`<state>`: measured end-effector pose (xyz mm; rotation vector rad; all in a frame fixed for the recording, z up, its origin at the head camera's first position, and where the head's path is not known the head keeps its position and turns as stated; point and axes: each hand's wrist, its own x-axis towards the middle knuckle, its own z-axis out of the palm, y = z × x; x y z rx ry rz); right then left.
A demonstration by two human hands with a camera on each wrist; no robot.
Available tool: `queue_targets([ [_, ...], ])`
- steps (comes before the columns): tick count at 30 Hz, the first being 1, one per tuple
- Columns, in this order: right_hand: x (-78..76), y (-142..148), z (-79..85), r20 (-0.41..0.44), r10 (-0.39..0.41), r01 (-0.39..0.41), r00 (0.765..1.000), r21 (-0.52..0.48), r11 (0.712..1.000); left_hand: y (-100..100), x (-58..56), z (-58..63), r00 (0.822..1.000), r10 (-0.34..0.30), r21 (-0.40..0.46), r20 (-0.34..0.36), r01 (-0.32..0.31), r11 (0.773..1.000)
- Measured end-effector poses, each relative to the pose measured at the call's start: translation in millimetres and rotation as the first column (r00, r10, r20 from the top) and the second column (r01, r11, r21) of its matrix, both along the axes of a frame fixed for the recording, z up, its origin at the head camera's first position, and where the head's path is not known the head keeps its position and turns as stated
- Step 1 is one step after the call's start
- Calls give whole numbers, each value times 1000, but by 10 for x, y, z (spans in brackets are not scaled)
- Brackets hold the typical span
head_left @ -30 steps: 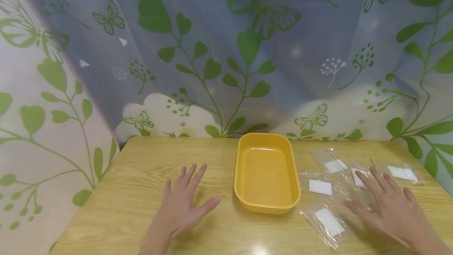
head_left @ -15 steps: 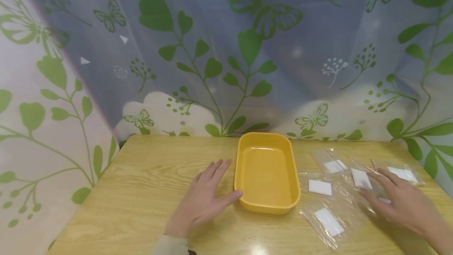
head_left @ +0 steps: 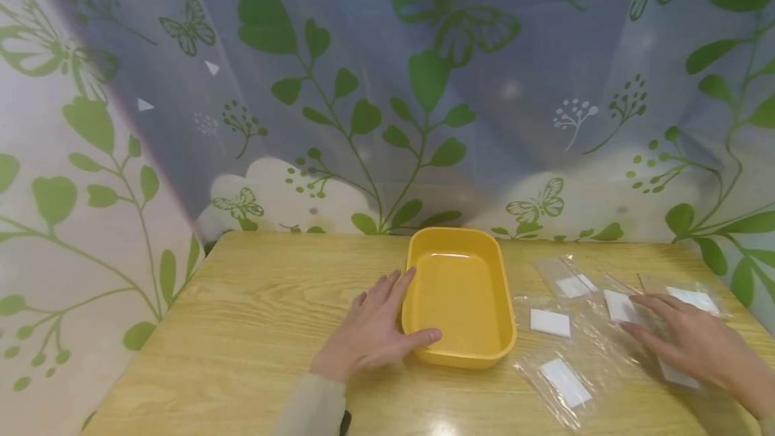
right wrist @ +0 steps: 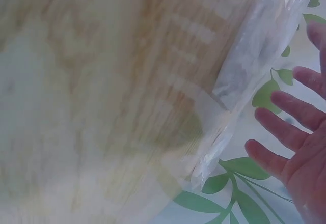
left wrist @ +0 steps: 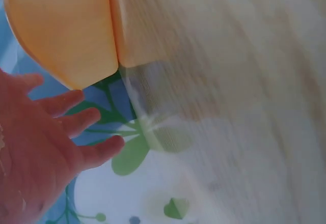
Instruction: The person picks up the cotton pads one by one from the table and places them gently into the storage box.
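A yellow rectangular tub (head_left: 460, 301) stands on the wooden table, with nothing inside. My left hand (head_left: 366, 335) is at its left side, fingers spread and extended, the thumb across the near left rim in the head view. In the left wrist view the hand's fingers (left wrist: 84, 119) look relaxed and slightly apart from the tub (left wrist: 66, 25). My right hand (head_left: 696, 342) hovers above clear plastic bags with white rectangular pieces, its fingers loosely extended near one white piece (head_left: 619, 306). The right wrist view has the right hand (right wrist: 300, 137) beside bag plastic (right wrist: 244, 66), holding nothing.
Several more bagged white pieces lie right of the tub, including a middle one (head_left: 549, 323), a front one (head_left: 566, 382) and a far right one (head_left: 693, 299). Behind the table (head_left: 242, 342) hangs a leaf-and-butterfly patterned curtain (head_left: 339, 86).
My left hand has moved right, from the table's left part to the tub's side. My right hand has shifted slightly right and nearer, over the bags. The tub stays put.
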<state>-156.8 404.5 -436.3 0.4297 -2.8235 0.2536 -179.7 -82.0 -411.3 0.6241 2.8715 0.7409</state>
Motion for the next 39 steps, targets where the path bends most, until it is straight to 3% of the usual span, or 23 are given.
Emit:
queue_targets([
  [9,-35,17,-9,103,-26,23,994,35,999,79,-33,-46,993,1,21,120,-4,1000],
  [19,-75,62,-88,-24,31,-29,999,48,998,121,-16,-44,990,20,-4,141,-19,1000],
  [27,-130,58,-104,-131,100,-95,986,44,994,122,35,-76,988,33,27,148,-37,999],
  [39,-143,15,-100,-136,65,-62,989,26,998,109,35,-91,988,45,47,147,-52,998],
])
